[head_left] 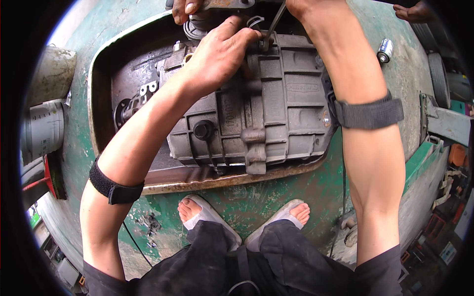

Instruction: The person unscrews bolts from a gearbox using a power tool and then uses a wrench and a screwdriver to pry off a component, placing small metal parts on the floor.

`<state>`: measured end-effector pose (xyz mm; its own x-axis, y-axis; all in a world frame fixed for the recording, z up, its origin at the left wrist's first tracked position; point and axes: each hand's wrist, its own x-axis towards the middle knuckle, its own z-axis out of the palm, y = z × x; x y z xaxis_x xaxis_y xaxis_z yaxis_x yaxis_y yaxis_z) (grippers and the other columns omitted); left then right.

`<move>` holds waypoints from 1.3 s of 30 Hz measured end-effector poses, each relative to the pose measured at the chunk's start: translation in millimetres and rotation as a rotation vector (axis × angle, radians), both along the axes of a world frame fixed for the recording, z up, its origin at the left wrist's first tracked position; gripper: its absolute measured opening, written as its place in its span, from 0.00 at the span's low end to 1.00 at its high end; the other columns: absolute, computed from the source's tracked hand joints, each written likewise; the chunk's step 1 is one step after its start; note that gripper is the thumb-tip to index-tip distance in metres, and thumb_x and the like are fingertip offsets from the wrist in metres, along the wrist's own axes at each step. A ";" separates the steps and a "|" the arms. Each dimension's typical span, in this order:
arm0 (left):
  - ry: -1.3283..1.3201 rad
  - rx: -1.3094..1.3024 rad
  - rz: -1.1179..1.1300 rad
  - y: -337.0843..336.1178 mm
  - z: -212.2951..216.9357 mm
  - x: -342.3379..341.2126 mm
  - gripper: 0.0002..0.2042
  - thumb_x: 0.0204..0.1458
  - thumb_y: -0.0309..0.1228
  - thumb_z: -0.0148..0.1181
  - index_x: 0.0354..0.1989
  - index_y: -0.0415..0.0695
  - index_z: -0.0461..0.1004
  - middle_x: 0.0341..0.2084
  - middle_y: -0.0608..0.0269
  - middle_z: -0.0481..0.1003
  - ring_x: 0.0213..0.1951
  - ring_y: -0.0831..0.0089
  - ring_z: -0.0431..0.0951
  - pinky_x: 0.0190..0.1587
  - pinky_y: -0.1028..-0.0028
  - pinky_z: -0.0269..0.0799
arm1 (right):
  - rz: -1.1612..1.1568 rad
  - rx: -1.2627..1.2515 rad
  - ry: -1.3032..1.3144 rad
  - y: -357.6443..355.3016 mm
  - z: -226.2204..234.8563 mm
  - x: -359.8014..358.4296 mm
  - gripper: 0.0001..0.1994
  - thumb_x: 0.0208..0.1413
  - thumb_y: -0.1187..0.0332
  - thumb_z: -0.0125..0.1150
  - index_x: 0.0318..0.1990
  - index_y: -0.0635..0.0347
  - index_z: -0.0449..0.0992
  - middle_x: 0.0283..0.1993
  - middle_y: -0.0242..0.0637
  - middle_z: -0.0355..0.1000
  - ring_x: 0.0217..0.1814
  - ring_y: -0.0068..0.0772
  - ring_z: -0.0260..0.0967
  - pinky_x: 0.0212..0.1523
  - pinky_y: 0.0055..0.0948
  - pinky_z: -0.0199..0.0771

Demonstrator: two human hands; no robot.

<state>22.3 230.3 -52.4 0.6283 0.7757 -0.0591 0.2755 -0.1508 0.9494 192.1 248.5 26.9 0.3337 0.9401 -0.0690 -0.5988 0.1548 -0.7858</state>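
A grey cast-metal gearbox housing with ribs lies in a dark metal tray. My left hand reaches over its far side, fingers curled down and thumb beside the lower end of a slim metal rod. Whatever lies under those fingers is hidden. The rod slants up to my right hand, which is closed around its upper end and partly cut off by the top edge. Close by at the top left, another person's hand rests at a flat metal bracket.
Another hand shows at the top right. A small spray can lies on the green floor right of the tray. Buckets stand at the left. A green metal frame and a tyre are at the right. My feet are just before the tray.
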 end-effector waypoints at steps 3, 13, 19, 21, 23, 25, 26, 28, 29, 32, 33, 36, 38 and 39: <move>-0.026 -0.004 -0.095 -0.1 -1.0 -1.9 0.19 0.54 0.34 0.58 0.50 0.36 0.70 0.29 0.52 0.74 0.34 0.69 0.77 0.40 0.68 0.73 | 0.003 0.255 -0.399 -32.2 -7.2 -24.1 0.14 0.53 0.75 0.48 0.16 0.56 0.62 0.12 0.25 0.50 0.09 0.19 0.43 0.12 0.26 0.45; -0.037 0.227 -0.060 -7.0 3.1 4.2 0.23 0.47 0.29 0.68 0.54 0.42 0.74 0.41 0.51 0.81 0.44 0.66 0.81 0.51 0.70 0.75 | 0.203 0.564 -0.588 -95.6 -13.1 -11.0 0.11 0.48 0.74 0.49 0.17 0.58 0.58 0.17 0.32 0.49 0.21 0.29 0.49 0.29 0.31 0.57; 0.133 0.344 0.017 -15.6 6.7 7.3 0.18 0.48 0.30 0.69 0.49 0.42 0.79 0.34 0.57 0.83 0.35 0.78 0.80 0.42 0.74 0.77 | 0.054 0.586 -1.165 -175.8 -59.3 -36.3 0.16 0.36 0.86 0.58 0.16 0.57 0.57 0.18 0.32 0.57 0.27 0.37 0.64 0.45 0.46 0.69; 0.203 0.270 0.010 -12.5 9.2 7.4 0.18 0.49 0.31 0.70 0.48 0.41 0.80 0.32 0.57 0.83 0.34 0.80 0.79 0.40 0.74 0.77 | -0.014 0.601 -1.178 -173.6 -62.8 -32.8 0.11 0.33 0.85 0.58 0.18 0.61 0.62 0.20 0.36 0.62 0.23 0.38 0.64 0.37 0.38 0.72; 0.180 0.204 -0.036 -10.6 11.2 7.5 0.19 0.49 0.35 0.71 0.48 0.41 0.80 0.30 0.57 0.82 0.31 0.81 0.78 0.38 0.76 0.76 | -0.115 0.554 -0.856 -161.9 -52.0 -23.4 0.10 0.39 0.87 0.53 0.18 0.63 0.62 0.17 0.33 0.58 0.20 0.33 0.60 0.32 0.36 0.68; 0.200 0.248 -0.034 -10.8 11.9 7.8 0.19 0.49 0.36 0.71 0.49 0.40 0.79 0.29 0.57 0.82 0.30 0.81 0.77 0.37 0.76 0.76 | -0.268 0.314 -0.588 -149.2 -30.1 -7.5 0.10 0.44 0.82 0.50 0.17 0.60 0.58 0.16 0.31 0.51 0.19 0.30 0.54 0.32 0.35 0.62; 0.198 0.242 -0.016 -11.6 11.8 8.0 0.20 0.49 0.36 0.71 0.49 0.40 0.79 0.29 0.57 0.82 0.29 0.81 0.77 0.36 0.76 0.75 | -0.248 0.199 -0.384 -140.8 -19.2 0.9 0.12 0.46 0.78 0.48 0.16 0.58 0.55 0.15 0.30 0.47 0.19 0.29 0.49 0.33 0.35 0.59; 0.185 0.265 -0.014 -12.7 11.3 8.2 0.20 0.50 0.35 0.71 0.50 0.41 0.79 0.29 0.58 0.82 0.29 0.82 0.77 0.35 0.76 0.75 | -0.154 0.154 -0.215 -116.5 -8.2 11.7 0.15 0.46 0.73 0.47 0.15 0.52 0.47 0.15 0.29 0.41 0.20 0.29 0.41 0.37 0.35 0.54; 0.202 0.242 0.005 -12.8 11.1 8.2 0.20 0.49 0.35 0.71 0.50 0.41 0.79 0.29 0.58 0.82 0.29 0.81 0.77 0.36 0.76 0.75 | -0.090 0.180 -0.197 -103.1 -7.7 13.8 0.15 0.46 0.72 0.47 0.15 0.51 0.49 0.15 0.29 0.40 0.20 0.28 0.40 0.36 0.35 0.54; 0.204 0.220 -0.019 -11.2 11.1 8.7 0.22 0.49 0.35 0.71 0.52 0.41 0.78 0.30 0.60 0.82 0.31 0.81 0.77 0.37 0.77 0.75 | -0.122 0.140 -0.098 -61.4 -3.4 12.1 0.12 0.49 0.73 0.46 0.15 0.53 0.59 0.11 0.28 0.45 0.11 0.25 0.40 0.19 0.27 0.47; 0.231 0.224 0.007 -11.1 10.8 9.0 0.22 0.48 0.36 0.71 0.51 0.40 0.78 0.29 0.57 0.81 0.29 0.77 0.79 0.37 0.75 0.75 | -0.088 0.022 0.005 -46.8 0.2 11.9 0.11 0.47 0.72 0.48 0.15 0.51 0.58 0.11 0.27 0.45 0.10 0.26 0.40 0.18 0.28 0.47; 0.241 0.251 0.016 -10.9 10.2 11.0 0.22 0.47 0.38 0.70 0.48 0.40 0.79 0.26 0.51 0.81 0.28 0.67 0.81 0.37 0.69 0.76 | -0.103 -0.082 -0.026 -11.3 7.8 4.3 0.12 0.41 0.70 0.53 0.14 0.48 0.56 0.10 0.25 0.45 0.09 0.26 0.40 0.14 0.28 0.45; 0.163 0.292 0.028 -12.2 9.6 11.9 0.21 0.47 0.39 0.70 0.48 0.40 0.79 0.27 0.51 0.81 0.29 0.67 0.82 0.38 0.69 0.76 | -0.024 -0.158 0.006 2.3 12.7 6.1 0.13 0.41 0.70 0.53 0.14 0.47 0.54 0.10 0.25 0.45 0.08 0.25 0.40 0.13 0.27 0.44; 0.158 0.289 0.017 -12.7 9.1 12.3 0.21 0.47 0.39 0.70 0.48 0.40 0.80 0.28 0.51 0.81 0.29 0.67 0.82 0.38 0.69 0.76 | 0.024 -0.193 0.028 6.7 15.0 7.4 0.14 0.41 0.69 0.54 0.15 0.46 0.53 0.10 0.25 0.45 0.08 0.25 0.40 0.12 0.27 0.43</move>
